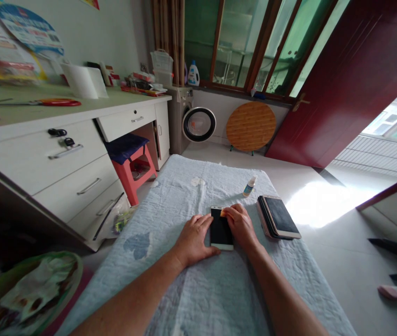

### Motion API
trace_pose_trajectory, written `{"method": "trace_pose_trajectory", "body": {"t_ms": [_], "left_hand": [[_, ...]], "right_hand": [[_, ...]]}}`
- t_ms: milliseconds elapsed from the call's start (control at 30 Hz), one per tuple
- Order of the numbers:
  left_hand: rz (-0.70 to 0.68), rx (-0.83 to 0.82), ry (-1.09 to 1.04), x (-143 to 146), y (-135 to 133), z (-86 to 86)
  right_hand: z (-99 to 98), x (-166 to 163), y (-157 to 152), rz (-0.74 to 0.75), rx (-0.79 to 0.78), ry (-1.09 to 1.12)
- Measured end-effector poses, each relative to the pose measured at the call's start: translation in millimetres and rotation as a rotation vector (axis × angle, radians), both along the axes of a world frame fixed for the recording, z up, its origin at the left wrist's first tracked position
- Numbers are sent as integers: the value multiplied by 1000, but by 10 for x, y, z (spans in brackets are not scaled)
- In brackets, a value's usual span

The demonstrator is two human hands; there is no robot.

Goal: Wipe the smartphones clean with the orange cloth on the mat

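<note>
A white smartphone with a dark screen (221, 232) lies face up on a pale blue quilted cover (180, 186). My left hand (194, 238) grips the phone from its left side, fingers along the upper left edge and thumb by the lower edge. Pinched in my right hand (241, 225) is a small orange cloth (223, 213), pressed on the upper right of the screen; most of it is hidden by the fingers. To the right sits a stack of several phones or tablets (280, 215). A small spray bottle (250, 186) stands beyond my right hand.
Left of the covered surface are a white desk with drawers (79, 163) and a red stool (133, 172). A bin with waste (75, 275) stands at lower left. Behind are a washing machine with its door open (199, 124), a round wooden tabletop (251, 127) and a red door (324, 84).
</note>
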State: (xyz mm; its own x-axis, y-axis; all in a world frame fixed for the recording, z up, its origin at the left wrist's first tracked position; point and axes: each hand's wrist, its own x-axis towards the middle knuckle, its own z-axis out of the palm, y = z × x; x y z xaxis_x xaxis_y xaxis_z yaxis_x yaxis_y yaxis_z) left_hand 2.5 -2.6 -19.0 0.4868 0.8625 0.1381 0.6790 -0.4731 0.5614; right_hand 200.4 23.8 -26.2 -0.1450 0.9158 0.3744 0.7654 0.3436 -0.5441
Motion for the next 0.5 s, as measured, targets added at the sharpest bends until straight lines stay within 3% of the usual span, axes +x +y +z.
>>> {"method": "trace_pose_trajectory", "body": {"t_ms": [133, 367, 500], "left_hand": [[-6, -10, -10, 1, 3, 2], [-21, -15, -81, -4, 0, 10], [-26, -10, -66, -8, -1, 11]], "right_hand": [[-14, -63, 3, -2, 30, -19], [86, -194, -124, 226, 6, -40], [119, -194, -138, 237, 2, -50]]}}
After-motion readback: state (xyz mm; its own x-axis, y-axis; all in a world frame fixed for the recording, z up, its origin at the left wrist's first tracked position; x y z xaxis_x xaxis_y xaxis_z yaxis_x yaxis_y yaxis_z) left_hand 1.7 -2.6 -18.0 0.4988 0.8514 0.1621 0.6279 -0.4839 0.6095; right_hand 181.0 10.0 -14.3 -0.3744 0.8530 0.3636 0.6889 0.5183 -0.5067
